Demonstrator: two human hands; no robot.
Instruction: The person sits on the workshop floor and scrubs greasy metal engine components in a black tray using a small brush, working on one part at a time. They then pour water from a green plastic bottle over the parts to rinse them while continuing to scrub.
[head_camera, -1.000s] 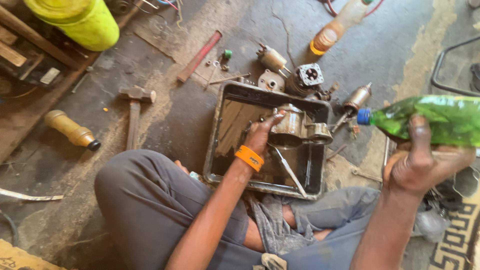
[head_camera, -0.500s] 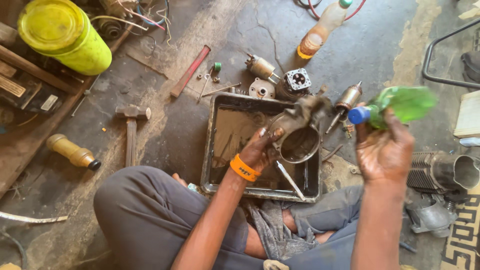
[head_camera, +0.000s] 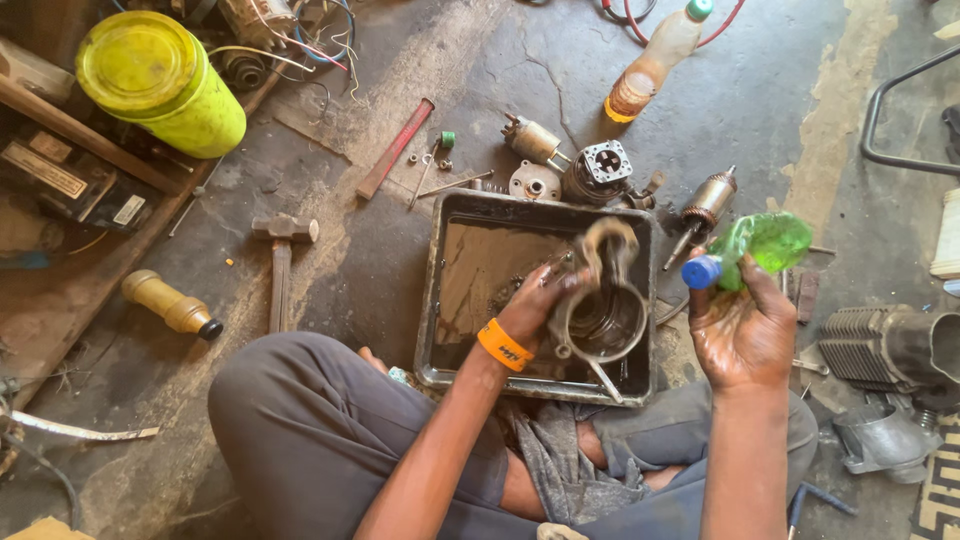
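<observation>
The left hand (head_camera: 535, 305), wearing an orange wristband (head_camera: 504, 345), is clamped on a metal housing (head_camera: 600, 305), a round cup-shaped part with a looped end, held over the right side of a dark metal tray (head_camera: 440, 300). The housing is blurred, so its finer detail cannot be told. The right hand (head_camera: 742, 330) is closed around a green plastic bottle (head_camera: 765, 243) with a blue cap (head_camera: 702, 271); the bottle lies tilted, cap toward the housing and just beside the tray's right edge. The tray sits on the concrete floor between the person's knees. Beyond its far edge lie a small motor (head_camera: 533, 141), a finned cylinder part (head_camera: 603, 165) and an armature (head_camera: 705, 205). A hammer (head_camera: 282, 265) lies to the left of the tray, well apart from it, with a red bar (head_camera: 395, 148) beyond it. A yellow container (head_camera: 160, 80) stands at upper left. A clear bottle with amber liquid (head_camera: 655, 60) lies at the top.
</observation>
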